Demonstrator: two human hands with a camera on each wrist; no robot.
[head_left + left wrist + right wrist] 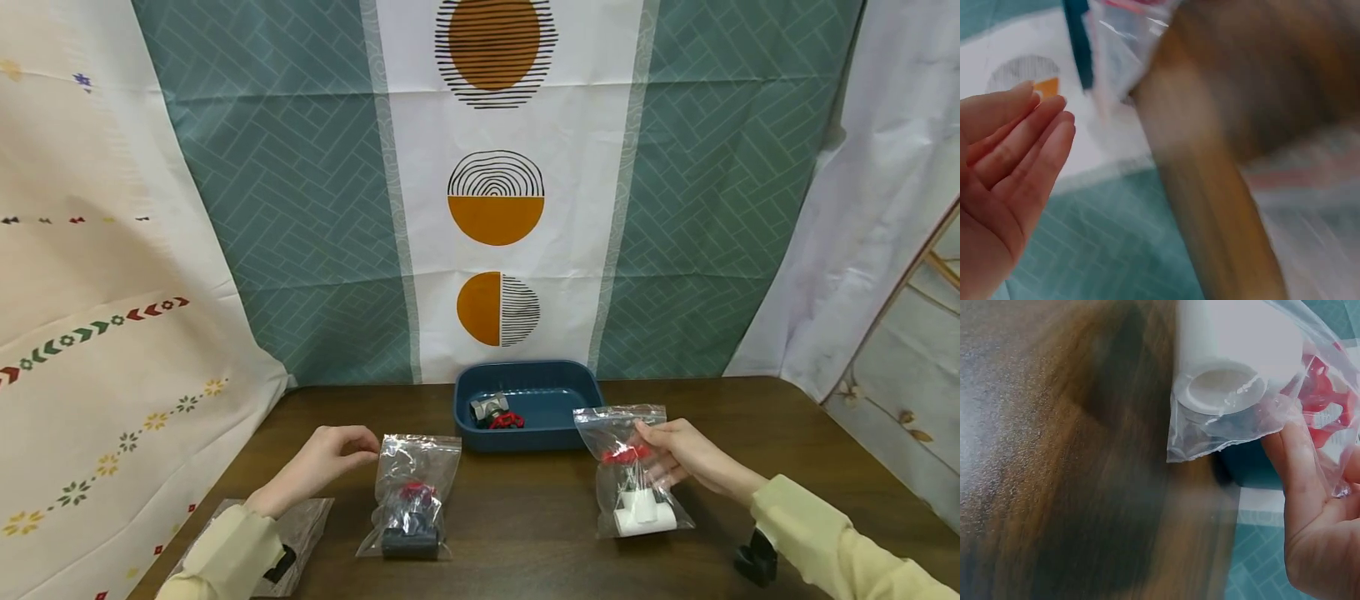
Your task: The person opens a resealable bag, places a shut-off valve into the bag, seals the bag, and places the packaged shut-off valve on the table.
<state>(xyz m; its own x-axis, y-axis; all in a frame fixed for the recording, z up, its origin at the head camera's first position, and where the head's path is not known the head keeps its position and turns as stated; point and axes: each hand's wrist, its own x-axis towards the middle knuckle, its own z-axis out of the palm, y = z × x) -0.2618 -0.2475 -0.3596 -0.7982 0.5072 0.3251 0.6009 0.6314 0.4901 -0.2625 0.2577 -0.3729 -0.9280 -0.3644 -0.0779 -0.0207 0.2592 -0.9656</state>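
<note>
In the head view my right hand [697, 460] holds a clear zip-lock bag [611, 479] by its side, above the table. Inside it are a white tee pipe fitting [643, 514] and a red valve handle [627, 455]; the right wrist view shows the fitting's round end [1225, 387] close up. To the left, a second zip-lock bag [420, 452] contains a dark grey fitting [410, 543] and a red handle [417, 492]. My left hand [330, 458] is beside its upper left edge. In the left wrist view its bent fingers [1041, 147] hold nothing.
A dark blue tray [528, 442] stands at the table's back, holding a metal valve [491, 407] with a red handle. Flat clear bags [307, 529] lie under my left forearm. The brown wooden table [525, 533] meets a patterned curtain behind.
</note>
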